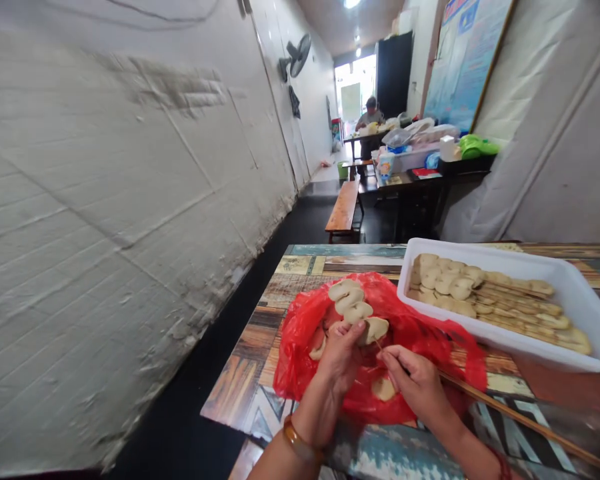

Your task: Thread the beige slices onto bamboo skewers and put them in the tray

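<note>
A: Skewer (380, 346): its location and the grip are to be stated.

B: It is found at lower centre of the frame, over the red bag (430, 340). Four pale slices (353, 303) are threaded on it. The lowest slice is pinched by the closed left hand (341, 357); the bare stick end is pinched between fingertips of the right hand (414, 381).

A: Handling?

B: The slices are judged soft, light and easily torn; the stick thin and stiff, with a sharp tip. Hold is best taken on the bare stick.

A: Edges and room?

B: The white tray (570, 287) of finished skewers is set just right of the bag. The table (260, 373) edge lies close at left; open floor is seen beyond.
</note>
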Available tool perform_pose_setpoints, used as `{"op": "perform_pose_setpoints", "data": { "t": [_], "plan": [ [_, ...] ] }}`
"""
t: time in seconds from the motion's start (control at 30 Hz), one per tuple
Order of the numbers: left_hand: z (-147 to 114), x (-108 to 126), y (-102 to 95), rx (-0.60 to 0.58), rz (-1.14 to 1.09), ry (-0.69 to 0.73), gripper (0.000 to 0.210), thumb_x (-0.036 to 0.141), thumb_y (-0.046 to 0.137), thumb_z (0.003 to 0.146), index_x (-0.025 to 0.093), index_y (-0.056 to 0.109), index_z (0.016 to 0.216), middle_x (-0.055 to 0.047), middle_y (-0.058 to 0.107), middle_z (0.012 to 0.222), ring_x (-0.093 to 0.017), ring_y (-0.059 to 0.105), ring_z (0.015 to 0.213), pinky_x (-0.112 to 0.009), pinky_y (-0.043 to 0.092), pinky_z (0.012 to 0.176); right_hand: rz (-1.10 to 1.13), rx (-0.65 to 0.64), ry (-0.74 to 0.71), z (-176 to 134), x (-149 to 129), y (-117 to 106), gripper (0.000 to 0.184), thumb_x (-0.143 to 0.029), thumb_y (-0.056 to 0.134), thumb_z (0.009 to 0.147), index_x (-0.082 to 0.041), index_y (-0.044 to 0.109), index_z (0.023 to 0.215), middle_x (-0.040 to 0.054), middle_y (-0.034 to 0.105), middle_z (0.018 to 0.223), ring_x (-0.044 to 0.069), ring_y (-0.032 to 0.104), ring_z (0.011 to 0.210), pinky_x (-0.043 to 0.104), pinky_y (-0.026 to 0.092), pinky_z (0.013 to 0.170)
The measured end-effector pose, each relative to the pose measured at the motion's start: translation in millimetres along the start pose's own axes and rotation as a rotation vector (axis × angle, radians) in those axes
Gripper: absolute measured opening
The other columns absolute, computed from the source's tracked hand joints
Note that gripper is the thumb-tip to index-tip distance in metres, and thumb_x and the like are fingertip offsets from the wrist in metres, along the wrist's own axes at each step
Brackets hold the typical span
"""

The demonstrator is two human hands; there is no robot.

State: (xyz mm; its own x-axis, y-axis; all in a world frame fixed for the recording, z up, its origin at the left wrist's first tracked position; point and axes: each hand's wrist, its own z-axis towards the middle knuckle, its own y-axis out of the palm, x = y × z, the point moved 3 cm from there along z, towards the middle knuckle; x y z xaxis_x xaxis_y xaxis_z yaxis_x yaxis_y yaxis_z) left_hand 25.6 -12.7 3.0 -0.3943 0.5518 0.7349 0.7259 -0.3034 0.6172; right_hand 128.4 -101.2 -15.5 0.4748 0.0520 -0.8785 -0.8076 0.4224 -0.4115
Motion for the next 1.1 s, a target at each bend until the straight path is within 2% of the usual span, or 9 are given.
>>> {"op": "perform_pose_setpoints", "data": {
  "t": [0.13, 0.27, 0.4, 0.67, 0.9, 1.1],
  "plan": [
    [-13, -7, 8.3, 0.053, -0.018, 0.129, 0.035, 0.030, 0.084, 0.054, 0.011, 0.067, 0.078, -0.007, 0.069, 0.074, -0.017, 0.063, 0.061, -0.028, 0.049, 0.062, 0.010, 0.042, -0.110, -4, -5, -1, 0.033, -0.040, 0.043, 0.090, -0.021, 0.063, 0.072, -0.0032, 0.056, 0.050, 0.013, 0.052, 0.046, 0.023, 0.043, 0.053],
    [-27, -11, 13.1, 0.099, 0.005, 0.211, 0.037, 0.032, 0.084, 0.054, 0.011, 0.066, 0.078, -0.007, 0.069, 0.074, -0.017, 0.064, 0.064, -0.029, 0.049, 0.065, 0.052, 0.026, -0.172, -10, -9, -1, 0.036, -0.039, 0.041, 0.091, -0.020, 0.060, 0.069, -0.0038, 0.053, 0.048, 0.012, 0.050, 0.046, 0.022, 0.040, 0.050],
    [-39, -12, 17.0, 0.102, 0.033, 0.271, 0.038, 0.034, 0.084, 0.052, 0.010, 0.066, 0.075, -0.008, 0.068, 0.074, -0.017, 0.064, 0.066, -0.030, 0.049, 0.071, 0.101, 0.019, -0.208, -14, -14, -3, 0.036, -0.040, 0.041, 0.091, -0.019, 0.057, 0.066, -0.0029, 0.053, 0.050, 0.012, 0.050, 0.047, 0.022, 0.039, 0.050],
    [-52, -20, 19.0, 0.093, 0.099, 0.353, 0.036, 0.032, 0.082, 0.056, 0.010, 0.067, 0.081, -0.008, 0.068, 0.079, -0.015, 0.062, 0.070, -0.027, 0.047, 0.069, 0.201, -0.025, -0.205, -16, -15, -4, 0.037, -0.045, 0.042, 0.090, -0.019, 0.055, 0.066, -0.0041, 0.050, 0.047, 0.012, 0.049, 0.045, 0.023, 0.039, 0.051],
    [-55, 2, 8.7, 0.115, 0.034, 0.280, 0.038, 0.040, 0.077, 0.063, 0.014, 0.066, 0.089, -0.007, 0.067, 0.080, -0.015, 0.061, 0.066, -0.027, 0.046, 0.064, 0.254, -0.077, -0.162, -15, -16, -4, 0.038, -0.046, 0.042, 0.089, -0.019, 0.056, 0.067, -0.0044, 0.048, 0.044, 0.011, 0.045, 0.042, 0.021, 0.037, 0.045],
    [-43, 16, 6.0, 0.085, -0.005, 0.411, 0.032, 0.032, 0.077, 0.063, 0.015, 0.066, 0.088, -0.005, 0.066, 0.082, -0.012, 0.059, 0.067, -0.024, 0.043, 0.064, 0.250, -0.117, -0.154, -17, -13, 2, 0.036, -0.046, 0.042, 0.089, -0.019, 0.056, 0.070, -0.0049, 0.048, 0.044, 0.011, 0.045, 0.041, 0.022, 0.038, 0.045]
  ]
}}
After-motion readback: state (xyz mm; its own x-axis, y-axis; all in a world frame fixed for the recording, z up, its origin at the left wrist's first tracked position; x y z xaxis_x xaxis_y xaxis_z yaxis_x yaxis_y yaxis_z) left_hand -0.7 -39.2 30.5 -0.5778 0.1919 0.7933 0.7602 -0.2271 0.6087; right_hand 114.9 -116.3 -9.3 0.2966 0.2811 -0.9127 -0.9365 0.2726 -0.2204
